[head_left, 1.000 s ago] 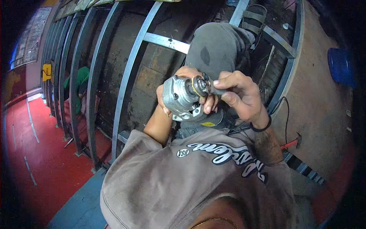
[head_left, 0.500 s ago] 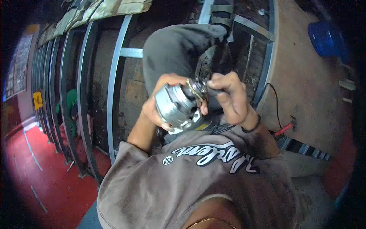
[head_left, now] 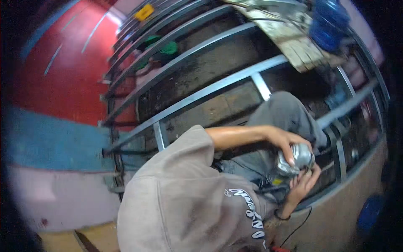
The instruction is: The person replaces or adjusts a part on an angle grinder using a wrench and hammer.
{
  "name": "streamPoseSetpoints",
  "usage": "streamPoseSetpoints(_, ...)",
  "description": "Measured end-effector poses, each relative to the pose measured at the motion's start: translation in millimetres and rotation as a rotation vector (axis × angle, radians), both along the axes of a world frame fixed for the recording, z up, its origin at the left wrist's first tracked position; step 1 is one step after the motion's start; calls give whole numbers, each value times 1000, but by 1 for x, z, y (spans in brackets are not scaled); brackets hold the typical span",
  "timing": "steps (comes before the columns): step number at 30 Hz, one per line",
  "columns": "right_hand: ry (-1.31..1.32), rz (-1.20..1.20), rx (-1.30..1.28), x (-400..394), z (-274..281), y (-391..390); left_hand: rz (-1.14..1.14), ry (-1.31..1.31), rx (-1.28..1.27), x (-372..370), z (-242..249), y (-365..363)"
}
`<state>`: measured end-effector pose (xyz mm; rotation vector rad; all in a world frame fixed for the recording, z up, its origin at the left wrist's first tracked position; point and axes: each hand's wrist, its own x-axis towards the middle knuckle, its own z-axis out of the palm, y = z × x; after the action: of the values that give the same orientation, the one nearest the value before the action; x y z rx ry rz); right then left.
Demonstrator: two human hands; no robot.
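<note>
A silvery, rounded metal housing (head_left: 303, 156), resembling a motor body, is held above my bent knee. My left hand (head_left: 282, 142) wraps over its near side, thumb lying along the metal. From below, my right hand (head_left: 305, 181) presses curled fingers against its lower end. Whatever small parts sit at that end are hidden by the fingers and blur. Dark cables (head_left: 264, 185) lie close to my lap, beneath the hands.
Steel beams (head_left: 205, 93) form an open frame over a dark gap. Wooden boards (head_left: 300, 52) rest at the upper right beside a blue container (head_left: 329, 25). A person in green (head_left: 168, 49) is beyond the beams. A brown board (head_left: 336, 203) lies at right.
My view has swung left, so hands and housing appear farther right. The housing has turned in my grip; my right hand has moved from its wire-wrapped end to beneath it.
</note>
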<state>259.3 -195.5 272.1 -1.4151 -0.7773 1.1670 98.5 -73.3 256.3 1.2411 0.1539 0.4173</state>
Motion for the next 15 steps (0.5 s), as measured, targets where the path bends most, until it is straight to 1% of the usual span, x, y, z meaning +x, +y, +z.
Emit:
streamPoseSetpoints(2,-20,79,43,4,-2,-2,333,-144,207,-8,23,-14)
streamPoseSetpoints(3,-31,120,95,11,-13,-1,386,-143,246,-18,35,-18)
streamPoseSetpoints(4,-34,138,98,12,-13,-2,404,-145,250,-24,33,-19)
streamPoseSetpoints(5,-115,223,124,13,-12,-3,311,-131,360,-29,28,-21)
streamPoseSetpoints(6,-182,315,127,20,-16,12,221,-101,444,-27,21,-6)
streamPoseSetpoints(7,-309,275,231,17,-21,12,217,-100,440,-32,24,-9)
streamPoseSetpoints(8,-562,339,375,23,-20,10,187,-83,461,-35,28,-14)
streamPoseSetpoints(10,-261,282,10,26,-11,0,159,-96,499,-31,28,-11)
streamPoseSetpoints(12,-156,333,-19,43,-18,9,116,-163,441,-23,26,-1)
streamPoseSetpoints(13,-108,299,-65,42,-9,12,91,-184,392,-14,17,4)
streamPoseSetpoints(14,-113,302,-58,43,-13,14,87,-219,445,-3,2,15)
streamPoseSetpoints(15,-35,261,-54,48,-24,19,52,-240,363,8,-10,23)
